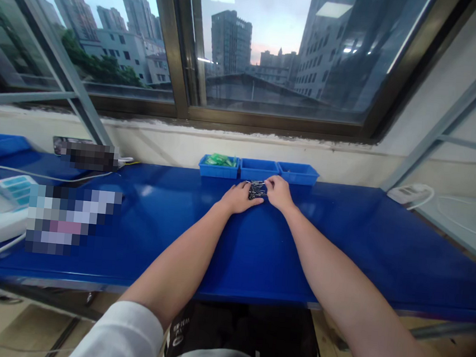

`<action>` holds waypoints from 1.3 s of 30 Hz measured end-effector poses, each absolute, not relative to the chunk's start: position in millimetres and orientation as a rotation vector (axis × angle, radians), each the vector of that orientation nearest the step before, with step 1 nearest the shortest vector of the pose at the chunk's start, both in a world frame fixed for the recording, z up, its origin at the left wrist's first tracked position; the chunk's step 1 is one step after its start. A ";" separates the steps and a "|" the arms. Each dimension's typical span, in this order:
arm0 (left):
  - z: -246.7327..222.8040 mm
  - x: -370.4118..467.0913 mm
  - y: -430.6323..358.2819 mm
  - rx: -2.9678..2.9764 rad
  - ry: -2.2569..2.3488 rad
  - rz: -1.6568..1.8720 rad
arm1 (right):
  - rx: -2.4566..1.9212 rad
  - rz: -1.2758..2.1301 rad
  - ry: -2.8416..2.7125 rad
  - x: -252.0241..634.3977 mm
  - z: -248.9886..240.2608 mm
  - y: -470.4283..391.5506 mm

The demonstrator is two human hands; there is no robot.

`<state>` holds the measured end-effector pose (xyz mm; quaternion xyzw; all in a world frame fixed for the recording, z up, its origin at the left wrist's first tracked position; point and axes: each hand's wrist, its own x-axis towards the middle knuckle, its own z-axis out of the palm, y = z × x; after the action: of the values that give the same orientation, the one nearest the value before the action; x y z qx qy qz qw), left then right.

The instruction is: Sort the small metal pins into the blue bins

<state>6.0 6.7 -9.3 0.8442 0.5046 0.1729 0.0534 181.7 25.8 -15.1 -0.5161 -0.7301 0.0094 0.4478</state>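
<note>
While a person reaches over the blue table, three blue bins stand at twelve o'clock, just past a pile of small shiny metal bits. Green things sit in the left bin. A white box is at ten o'clock, a white power strip at one. The left hand curves around the pile with thumb and fingers spread. The right hand, across from it, bends its fingers at the three o'clock edge; I can't tell if they pinch one.
</note>
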 end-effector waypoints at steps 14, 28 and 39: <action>3.6 8.2 0.8 2.753 1.418 0.913 | -1.055 0.577 -1.752 171.1 -4.3 14.4; 4.4 6.8 1.0 2.709 1.441 1.054 | -0.929 0.958 -1.531 175.4 1.7 10.9; 4.7 5.1 2.5 2.671 1.422 1.062 | -0.928 1.014 -1.549 177.1 2.6 8.6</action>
<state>5.1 2.5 4.7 0.8325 0.4432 0.3310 -0.0327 177.1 8.6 2.6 -0.3854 -0.6432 0.4213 0.5101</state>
